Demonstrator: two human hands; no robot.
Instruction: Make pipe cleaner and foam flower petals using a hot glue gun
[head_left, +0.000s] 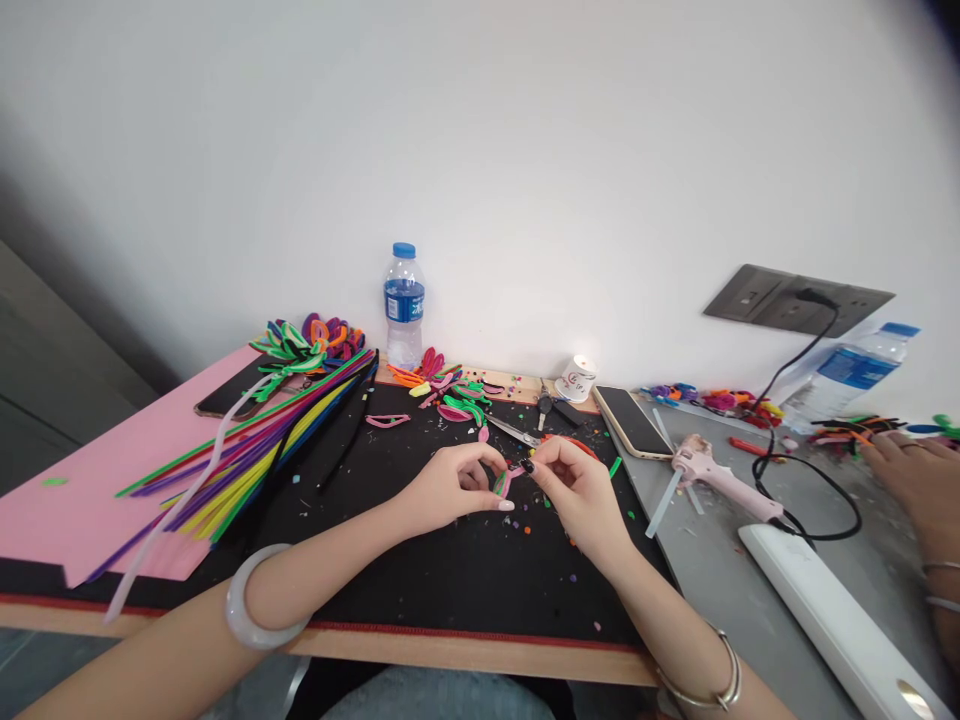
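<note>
My left hand (450, 487) curves its thumb and fingers round a small pink and green pipe cleaner loop (502, 484). At the loop's right end, my right hand (583, 490) is closed in a pinch on its pink tip. Just behind the hands lie scissors (514, 432), blades pointing left, their orange-red handles partly hidden by my right hand. More pink and green pipe cleaner loops (459, 410) lie in a pile beyond, and one pink loop (388, 421) rests alone to the left. The black mat (420, 590) beneath is sprinkled with tiny coloured scraps.
Long pipe cleaners (247, 455) cover a pink sheet (67, 510) at left, beside a dark phone (240, 388). A water bottle (404, 310) and paper cup (577, 378) stand behind. At right are another phone (634, 423), a glue gun (720, 480) and a co-worker's hand (904, 465).
</note>
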